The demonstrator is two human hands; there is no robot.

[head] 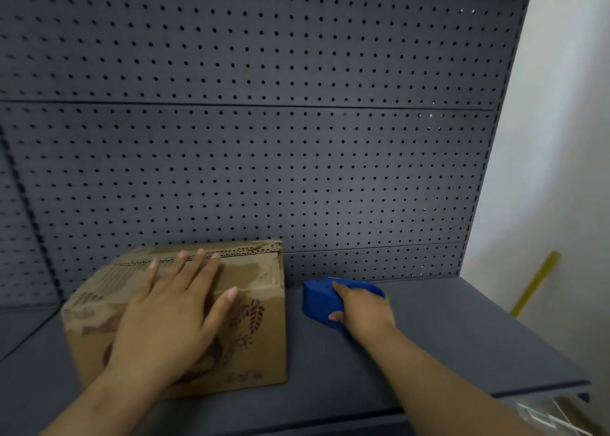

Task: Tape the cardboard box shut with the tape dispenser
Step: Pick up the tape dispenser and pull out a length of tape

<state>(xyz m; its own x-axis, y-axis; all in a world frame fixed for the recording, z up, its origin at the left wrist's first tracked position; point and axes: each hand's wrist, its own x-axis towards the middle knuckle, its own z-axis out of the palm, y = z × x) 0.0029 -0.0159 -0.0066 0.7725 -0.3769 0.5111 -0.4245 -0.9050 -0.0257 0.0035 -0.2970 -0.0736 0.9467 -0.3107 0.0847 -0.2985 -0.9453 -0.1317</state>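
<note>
Hands: left hand lies flat with fingers spread on the box, palm over the near top edge, fingertips reaching the flap seam, grasping nothing; right hand is wrapped over the dispenser, thumb on its near side, a finger on top.
Box: brown cardboard with dark red leaf print on the front, standing on the shelf left of centre, flaps down; torn paper and bare corrugation show along the top and back edge.
Dispenser: blue, resting on the shelf just right of the box, apart from it, with a bit of yellow showing at its right end.
Relation: box under the left hand, dispenser under the right; a narrow strip of bare shelf lies between the two things.
Edges: pegboard rises right behind the box; shelf front edge runs close under the box's near face; the shelf ends at the right near a white wall.
Open room: bare shelf to the right of the dispenser and in front of it.
Hard to see: tape roll and blade are hidden by the right hand; the box's left side is blurred; a yellow strip leans at the wall, unclear what it is.
</note>
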